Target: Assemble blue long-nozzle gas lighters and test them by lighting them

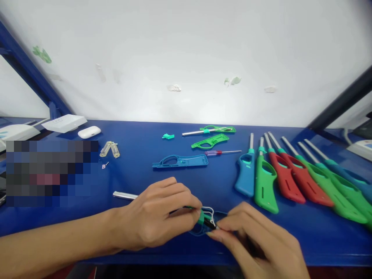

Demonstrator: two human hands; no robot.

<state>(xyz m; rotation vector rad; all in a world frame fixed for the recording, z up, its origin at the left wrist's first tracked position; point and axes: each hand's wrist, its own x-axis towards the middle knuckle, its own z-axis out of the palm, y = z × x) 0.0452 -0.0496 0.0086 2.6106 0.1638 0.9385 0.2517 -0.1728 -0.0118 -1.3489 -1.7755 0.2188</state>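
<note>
An opened blue gas lighter (199, 233) lies near the table's front edge, its metal tube (124, 195) sticking out to the left under my left hand (162, 213). That hand is closed on the lighter, fingertips at its green trigger (201, 217). Thumb and finger of my right hand (261, 236) pinch the end of a black igniter piece (209, 224) beside the trigger. A white wire (211, 212) loops above it. My fingers hide much of the lighter's inside. Beyond my hands lies a loose blue shell half (186, 161).
Several assembled lighters (266, 186) lie at the right. Further back are a screwdriver (213, 153), a green shell half (210, 142), an opened green lighter (203, 131) and a loose trigger (167, 136). Clear fuel tanks (109, 149) and a white case (89, 132) sit left.
</note>
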